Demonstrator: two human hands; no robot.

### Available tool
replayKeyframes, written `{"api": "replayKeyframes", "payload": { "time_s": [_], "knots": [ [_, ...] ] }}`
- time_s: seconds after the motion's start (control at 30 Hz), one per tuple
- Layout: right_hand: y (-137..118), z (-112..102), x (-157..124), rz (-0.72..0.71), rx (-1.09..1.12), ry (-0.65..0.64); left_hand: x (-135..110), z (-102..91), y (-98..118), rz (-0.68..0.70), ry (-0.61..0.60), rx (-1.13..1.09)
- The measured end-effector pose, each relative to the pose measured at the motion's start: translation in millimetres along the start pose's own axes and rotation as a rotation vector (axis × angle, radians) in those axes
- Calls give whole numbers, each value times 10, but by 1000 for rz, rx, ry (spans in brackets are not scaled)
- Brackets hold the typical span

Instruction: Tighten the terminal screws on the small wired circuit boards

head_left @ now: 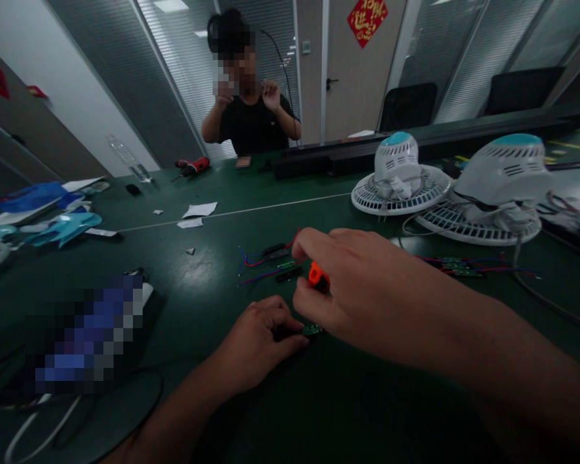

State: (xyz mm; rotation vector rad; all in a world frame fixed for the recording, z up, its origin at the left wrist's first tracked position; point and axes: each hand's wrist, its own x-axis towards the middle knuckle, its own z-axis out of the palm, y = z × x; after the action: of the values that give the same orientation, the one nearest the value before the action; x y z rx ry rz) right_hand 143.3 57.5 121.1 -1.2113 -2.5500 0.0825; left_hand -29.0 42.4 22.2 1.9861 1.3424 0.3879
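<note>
My left hand (pixel 258 338) is closed in a pinch on the left end of a small green circuit board (pixel 312 330), low over the dark green table. Just above and to the right, my right hand (pixel 352 283) grips an orange and black tool handle (pixel 318 277); its working end is hidden, so its exact kind cannot be made out. Behind my hands lie several small boards (pixel 286 265) with red and blue wires. More wired boards (pixel 457 264) rest to the right, partly behind my right forearm.
White fan housings with teal tops (pixel 399 171) stand at the back right. A blurred-out device (pixel 94 328) with cables lies on the left. Farther back are paper scraps (pixel 200 210), a red power tool (pixel 193 166), a clear bottle (pixel 129 159) and a person (pixel 254 122) across the table.
</note>
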Motion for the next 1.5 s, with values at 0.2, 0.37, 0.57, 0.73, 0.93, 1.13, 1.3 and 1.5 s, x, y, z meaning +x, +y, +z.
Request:
{"api": "replayKeyframes", "payload": {
  "time_s": [0.2,0.37,0.57,0.73,0.93,1.13,1.3,1.5],
  "knots": [
    [-21,-59,-38,47,-126,45,-6,-4,-3,19,-9,-29],
    [-28,-58,-7,42,-188,53,4,-20,-3,24,-23,6],
    [-20,-44,20,26,-140,-6,7,-6,-4,23,-9,3],
    [-9,-61,-4,-35,-110,-47,3,-6,-3,9,-20,-4],
    [6,-54,-24,-72,-80,-83,6,-23,-1,5,-33,1],
    [12,-19,-35,-19,23,-31,4,-9,-7,9,-29,-31],
    [7,-50,-29,-4,56,-31,5,-3,-15,10,-14,-18],
    [0,-91,-45,-30,67,-58,2,-1,-9,18,-2,-24]
  ]
}}
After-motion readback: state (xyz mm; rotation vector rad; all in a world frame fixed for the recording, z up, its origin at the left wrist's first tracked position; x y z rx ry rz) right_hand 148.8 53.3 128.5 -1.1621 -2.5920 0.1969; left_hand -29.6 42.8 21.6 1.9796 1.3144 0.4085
